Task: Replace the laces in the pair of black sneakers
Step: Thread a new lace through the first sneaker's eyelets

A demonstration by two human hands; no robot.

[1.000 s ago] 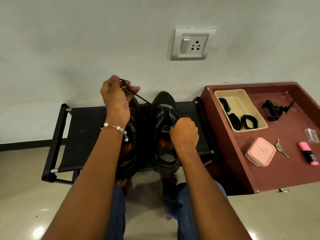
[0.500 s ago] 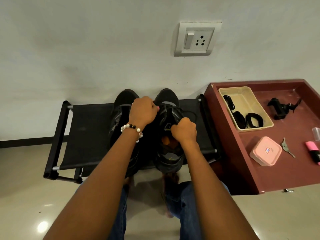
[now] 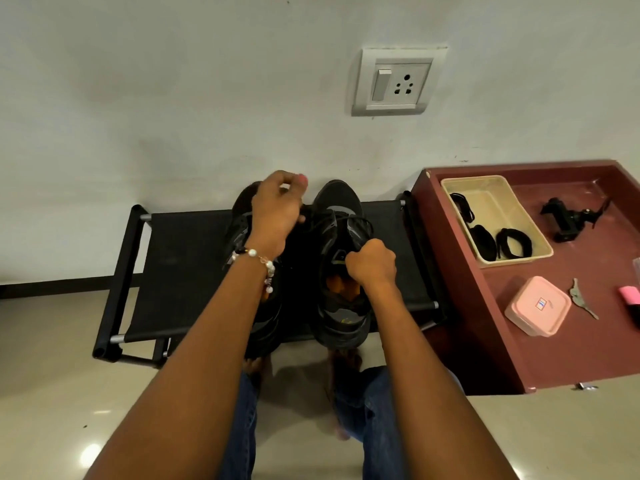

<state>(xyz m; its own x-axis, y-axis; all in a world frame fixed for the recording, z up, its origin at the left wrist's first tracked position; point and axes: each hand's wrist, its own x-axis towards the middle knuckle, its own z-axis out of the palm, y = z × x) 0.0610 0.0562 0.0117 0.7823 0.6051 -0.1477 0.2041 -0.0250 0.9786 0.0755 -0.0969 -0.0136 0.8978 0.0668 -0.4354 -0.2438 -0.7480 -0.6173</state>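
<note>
Hands first. Left hand (image 3: 277,211) is raised over the toe end of the left sneaker (image 3: 247,271), fingers curled, thumb and fingertips drawn together near the top; a black lace (image 3: 341,220) appears to run from it, though the pinch itself is too small to confirm. A beaded bracelet (image 3: 258,259) sits on that wrist. Right hand (image 3: 372,263) is closed in a tight fist over the tongue area of the right sneaker (image 3: 341,268), gripping lace at the eyelets; loose loops of lace lie across the shoe just beyond the knuckles.

Both sneakers stand side by side, toes toward the wall, on a low black rack (image 3: 180,271). The left shoe is largely covered by the left forearm; the right shoe is open at the collar, orange lining showing just behind the fist. The hands are near each other, apart, one over each shoe.

To the right, just beside the rack, stands a dark red table (image 3: 491,341). On it: a beige tray (image 3: 498,188) holding black coiled items, a black clamp-like object (image 3: 568,221), a pink box (image 3: 536,306), a key (image 3: 581,301) and a pink marker (image 3: 630,296) at the frame edge. A wall socket (image 3: 396,81) is mounted above the shoes.
</note>
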